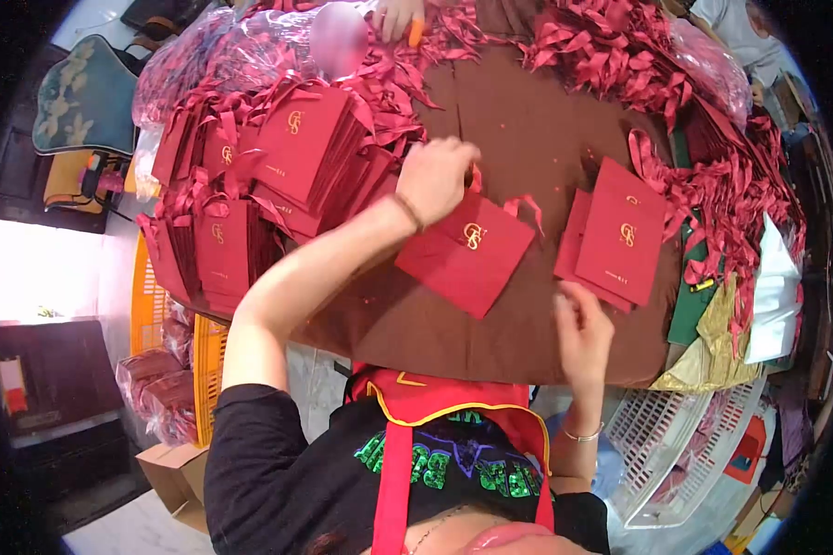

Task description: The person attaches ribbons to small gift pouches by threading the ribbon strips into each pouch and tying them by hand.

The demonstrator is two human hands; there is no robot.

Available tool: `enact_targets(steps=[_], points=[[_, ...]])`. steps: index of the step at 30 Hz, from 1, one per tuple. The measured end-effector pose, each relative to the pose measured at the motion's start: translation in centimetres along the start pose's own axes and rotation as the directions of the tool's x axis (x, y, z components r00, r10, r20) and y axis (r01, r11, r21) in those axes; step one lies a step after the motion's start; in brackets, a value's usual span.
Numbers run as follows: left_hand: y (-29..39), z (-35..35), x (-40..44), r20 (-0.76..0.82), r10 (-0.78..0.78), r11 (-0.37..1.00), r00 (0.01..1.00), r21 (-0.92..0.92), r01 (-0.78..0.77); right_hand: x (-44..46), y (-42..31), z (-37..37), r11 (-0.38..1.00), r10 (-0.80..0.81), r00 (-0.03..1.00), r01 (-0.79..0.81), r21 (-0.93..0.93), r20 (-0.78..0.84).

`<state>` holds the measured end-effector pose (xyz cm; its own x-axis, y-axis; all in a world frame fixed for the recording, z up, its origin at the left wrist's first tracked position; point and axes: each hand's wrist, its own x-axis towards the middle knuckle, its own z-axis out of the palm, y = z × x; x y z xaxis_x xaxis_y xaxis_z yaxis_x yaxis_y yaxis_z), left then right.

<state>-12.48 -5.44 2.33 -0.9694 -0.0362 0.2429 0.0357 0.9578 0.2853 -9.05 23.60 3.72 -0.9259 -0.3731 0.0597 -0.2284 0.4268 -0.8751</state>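
My left hand [433, 183] reaches across to the top edge of a red paper bag [472, 254] with a gold logo, lying tilted on the brown cloth. Its fingers are curled down around the bag's ribbon handle, partly hidden by the hand. Another loop of red ribbon [526, 209] sticks out at the bag's upper right. My right hand [585, 335] is open, fingers bent and apart, just below a small stack of similar red bags [622, 236]. Whether its fingertips touch the lowest bag is hard to tell.
Stacked red bags [305, 143] with ribbons crowd the left; more ribboned bags [727, 185] line the right edge. Across the brown-covered table [509, 102], another person's hand [398, 17] shows near an orange object. Plastic crates [680, 453] stand below, beside a white sheet [775, 296] above.
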Motion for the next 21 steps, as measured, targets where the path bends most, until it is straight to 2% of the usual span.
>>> enact_targets(steps=[2,4,5,6,7,8,10,11,12,13,14,16,17,18,19,20,21], points=[[-1.6,-0.2,3.9,0.081,-0.022,0.940,0.996,0.342,-0.007,0.6,-1.1,1.5,0.984,-0.172,0.975,0.164,0.066,0.142],[-3.9,0.9,7.3,0.063,-0.059,0.816,0.996,0.577,0.012,1.4,-2.5,2.8,0.975,-0.220,0.929,0.200,0.094,0.297],[-5.3,1.9,8.2,0.054,-0.060,0.813,0.997,0.582,0.017,2.1,-2.1,3.8,0.945,-0.324,0.897,0.293,0.144,0.302],[-6.8,2.9,9.0,0.016,-0.075,0.742,0.997,0.669,0.045,2.9,-2.0,4.6,0.942,-0.334,0.893,0.303,0.147,0.300],[-7.3,3.1,9.6,-0.024,-0.086,0.662,0.996,0.746,0.075,3.8,-2.1,5.3,0.906,-0.424,0.866,0.404,0.129,0.264],[-7.7,3.5,10.0,-0.028,-0.087,0.659,0.996,0.748,0.078,4.6,-2.0,5.9,0.862,-0.507,0.831,0.496,0.107,0.230],[-7.8,3.5,10.4,0.191,-0.224,0.689,0.956,0.725,0.017,6.0,-1.6,6.8,0.855,-0.511,0.821,0.517,0.049,0.254],[-7.8,4.1,10.1,0.112,-0.158,0.694,0.981,0.719,0.029,6.5,-1.6,7.3,0.830,-0.538,0.811,0.557,-0.021,0.230],[-6.9,3.8,9.6,0.117,-0.160,0.693,0.980,0.720,0.027,7.0,-1.4,7.8,0.802,-0.563,0.800,0.590,-0.093,0.208],[-5.4,3.0,9.1,0.140,-0.071,0.731,0.988,0.681,-0.044,7.5,-1.0,8.3,0.794,-0.543,0.802,0.587,-0.157,0.251],[-3.8,2.4,8.3,0.159,0.017,0.763,0.987,0.636,-0.116,7.9,-1.1,8.7,0.799,-0.536,0.804,0.581,-0.152,0.256],[-1.4,2.2,6.8,0.214,0.210,0.833,0.954,0.471,-0.289,8.7,-1.4,9.6,0.751,-0.567,0.794,0.608,-0.258,0.219],[-0.7,1.9,6.5,0.140,0.334,0.882,0.932,0.302,-0.361,9.1,-0.9,10.1,0.765,-0.520,0.806,0.587,-0.266,0.283],[-0.8,1.6,7.3,0.019,0.298,0.954,0.954,-0.028,-0.297,9.3,-0.7,10.2,0.770,-0.509,0.810,0.580,-0.267,0.291],[-1.0,0.9,8.3,-0.082,0.217,0.903,0.973,-0.362,-0.232,9.5,-0.5,10.2,0.750,-0.515,0.803,0.591,-0.295,0.300],[-0.2,-1.5,8.9,-0.028,0.034,0.559,0.999,-0.828,-0.042,9.7,-0.4,10.2,0.728,-0.523,0.795,0.605,-0.323,0.309],[1.0,-5.4,8.8,0.045,-0.146,0.461,0.988,-0.881,0.109,10.0,-0.7,9.9,0.735,-0.434,0.827,0.555,-0.390,0.358]])
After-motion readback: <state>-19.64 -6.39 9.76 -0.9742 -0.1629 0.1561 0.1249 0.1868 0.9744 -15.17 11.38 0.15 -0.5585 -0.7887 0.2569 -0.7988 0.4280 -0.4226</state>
